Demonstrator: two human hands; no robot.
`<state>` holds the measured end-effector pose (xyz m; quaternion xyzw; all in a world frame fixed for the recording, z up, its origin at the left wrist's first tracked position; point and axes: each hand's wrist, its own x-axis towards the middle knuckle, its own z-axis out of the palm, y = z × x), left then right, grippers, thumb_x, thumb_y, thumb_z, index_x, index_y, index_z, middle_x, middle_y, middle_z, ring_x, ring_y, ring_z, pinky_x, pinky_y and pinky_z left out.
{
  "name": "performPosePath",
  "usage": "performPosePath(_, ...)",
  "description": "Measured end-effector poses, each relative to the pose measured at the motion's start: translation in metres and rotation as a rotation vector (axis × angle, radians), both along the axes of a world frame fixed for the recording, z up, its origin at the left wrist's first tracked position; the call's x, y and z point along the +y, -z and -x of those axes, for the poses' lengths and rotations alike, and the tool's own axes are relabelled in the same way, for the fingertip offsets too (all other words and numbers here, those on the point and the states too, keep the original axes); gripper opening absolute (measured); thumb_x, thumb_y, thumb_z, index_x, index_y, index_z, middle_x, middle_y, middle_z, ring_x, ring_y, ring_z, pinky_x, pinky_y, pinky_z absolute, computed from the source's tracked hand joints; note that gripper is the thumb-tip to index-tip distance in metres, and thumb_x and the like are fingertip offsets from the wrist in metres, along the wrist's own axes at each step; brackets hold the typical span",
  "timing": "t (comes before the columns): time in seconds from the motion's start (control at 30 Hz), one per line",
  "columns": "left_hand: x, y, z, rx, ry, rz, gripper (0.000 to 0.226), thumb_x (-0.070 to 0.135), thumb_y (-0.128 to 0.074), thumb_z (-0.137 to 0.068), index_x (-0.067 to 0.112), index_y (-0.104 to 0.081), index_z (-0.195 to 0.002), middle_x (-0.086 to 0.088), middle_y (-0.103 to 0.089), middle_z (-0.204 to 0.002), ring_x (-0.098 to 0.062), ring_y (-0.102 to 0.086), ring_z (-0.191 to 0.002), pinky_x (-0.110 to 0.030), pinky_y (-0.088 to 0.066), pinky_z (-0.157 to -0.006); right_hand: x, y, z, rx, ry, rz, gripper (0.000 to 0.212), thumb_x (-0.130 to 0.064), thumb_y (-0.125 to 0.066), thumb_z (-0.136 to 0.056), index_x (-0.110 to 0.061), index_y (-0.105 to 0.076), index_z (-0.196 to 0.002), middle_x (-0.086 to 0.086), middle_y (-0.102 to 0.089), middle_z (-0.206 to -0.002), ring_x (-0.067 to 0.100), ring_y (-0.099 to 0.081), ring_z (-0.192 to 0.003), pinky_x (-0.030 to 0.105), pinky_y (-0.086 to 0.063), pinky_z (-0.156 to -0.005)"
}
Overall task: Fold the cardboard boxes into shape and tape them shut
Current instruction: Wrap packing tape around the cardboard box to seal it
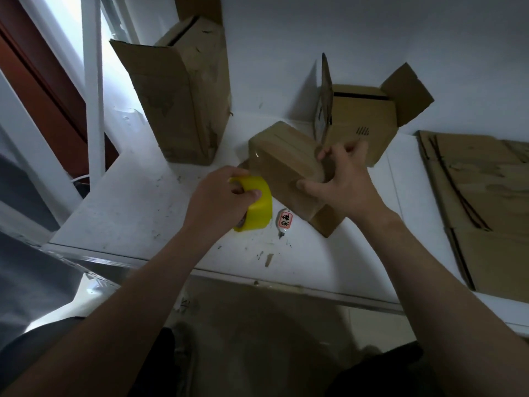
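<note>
1. Left hand [220,196] grips the yellow tape roll [257,206] on the white table [128,207].
2. Right hand [347,180] grasps the small cardboard box [283,164], at table centre, beside the roll.

Extends both forearms forward, grips tape [262,207] with left hand [220,196], fingers curled through its core, and clasps box [283,159] with right hand [346,179], thumb spread wide, fingers hooked over top.
</note>
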<state>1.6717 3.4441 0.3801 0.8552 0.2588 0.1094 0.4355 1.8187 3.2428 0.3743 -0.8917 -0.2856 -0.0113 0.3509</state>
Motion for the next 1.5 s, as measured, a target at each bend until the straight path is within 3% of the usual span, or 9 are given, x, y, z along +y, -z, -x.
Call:
performPosePath(0.2,-0.021,-0.006,-0.004,-0.013,0.055,-0.011,0.039,0.039,-0.077,-0.084,0.034,-0.062,-0.120,0.008,-0.067,-0.108,-0.015,-0.064,-0.103,-0.040,-0.055,-0.089,-0.018,-0.003,0.043,-0.073,0.069,0.042,0.046,-0.068,-0.049,-0.093,-0.028,-0.055,-0.115,0.006,-0.038,-0.125,0.026,-0.057,-0.097,0.034,-0.047,-0.085)
performPosePath(0.5,-0.012,-0.021,0.003,-0.041,0.019,-0.073,0.046,0.037,-0.075,-0.086,0.030,-0.061,-0.130,0.008,-0.070,-0.100,-0.017,-0.067,-0.097,-0.042,-0.056,-0.088,-0.018,-0.001,0.052,0.072,0.044,0.032,0.057,-0.046,-0.079,-0.083,-0.032,-0.061,-0.135,-0.008,-0.040,-0.112,0.000,-0.048,-0.084,0.002,-0.031,-0.071)
performPosePath(0.67,0.003,-0.032,0.017,-0.074,-0.032,-0.085,0.050,0.040,-0.078,-0.084,0.030,-0.063,-0.131,0.009,-0.066,-0.108,-0.012,-0.062,-0.095,-0.025,-0.046,-0.070,-0.004,-0.003,0.056,0.083,0.002,0.043,0.057,-0.037,-0.080,-0.085,-0.031,-0.061,-0.138,-0.006,-0.041,-0.112,0.008,-0.049,-0.089,0.024,-0.044,-0.092)
performPosePath(0.77,0.001,-0.049,0.023,-0.132,-0.066,-0.007,0.047,0.040,-0.082,-0.080,0.033,-0.067,-0.125,0.007,-0.068,-0.113,-0.013,-0.065,-0.100,-0.034,-0.055,-0.083,-0.003,-0.018,0.059,0.035,0.000,0.092,0.054,-0.045,-0.075,-0.087,-0.029,-0.062,-0.137,-0.002,-0.045,-0.115,0.017,-0.053,-0.100,0.032,-0.046,-0.096)
performPosePath(0.93,-0.022,-0.082,0.033,-0.284,-0.039,0.099,0.037,0.040,-0.088,-0.070,0.041,-0.072,-0.103,0.008,-0.075,-0.101,-0.010,-0.073,-0.091,-0.037,-0.061,-0.082,-0.001,-0.060,0.086,0.034,-0.157,-0.267,0.054,-0.052,-0.077,-0.082,-0.036,-0.060,-0.130,-0.011,-0.056,-0.111,0.005,-0.057,-0.098,0.025,-0.050,-0.082)
performPosePath(1.1,-0.055,-0.096,0.034,-0.365,0.023,0.336,0.024,0.035,-0.080,-0.084,0.040,-0.072,-0.106,0.013,-0.072,-0.095,0.000,-0.069,-0.084,-0.010,-0.050,-0.057,0.003,-0.071,0.119,0.086,-0.207,-0.404,0.083,-0.044,-0.085,-0.077,-0.031,-0.038,-0.145,-0.012,-0.053,-0.133,0.005,-0.058,-0.113,0.026,-0.055,-0.089)
performPosePath(1.23,-0.074,-0.098,0.030,-0.381,-0.060,0.166,0.013,0.036,-0.069,-0.092,0.046,-0.068,-0.084,0.032,-0.062,-0.095,0.010,-0.054,-0.092,-0.007,-0.038,-0.063,-0.014,-0.076,0.117,-0.064,-0.149,-0.349,0.072,-0.043,-0.080,-0.083,-0.033,-0.043,-0.143,-0.020,-0.052,-0.131,0.001,-0.053,-0.113,0.021,-0.052,-0.089)
performPosePath(1.37,-0.087,-0.090,0.024,-0.464,-0.084,0.225,0.007,0.023,-0.071,-0.091,0.028,-0.075,-0.088,0.012,-0.072,-0.091,0.000,-0.064,-0.087,-0.022,-0.049,-0.076,-0.028,-0.075,0.110,-0.083,-0.151,-0.284,0.067,-0.039,-0.083,-0.079,-0.034,-0.051,-0.138,-0.035,-0.055,-0.106,-0.010,-0.057,-0.093,0.007,-0.045,-0.074)
performPosePath(1.5,-0.112,-0.082,0.019,-0.606,-0.064,-0.040,0.003,0.022,-0.069,-0.092,0.020,-0.072,-0.092,0.004,-0.069,-0.096,-0.007,-0.063,-0.091,-0.026,-0.050,-0.078,-0.041,-0.068,0.101,-0.033,-0.112,-0.229,0.051,-0.040,-0.084,-0.078,-0.029,-0.064,-0.124,-0.018,-0.068,-0.098,-0.001,-0.064,-0.086,0.023,-0.055,-0.072)
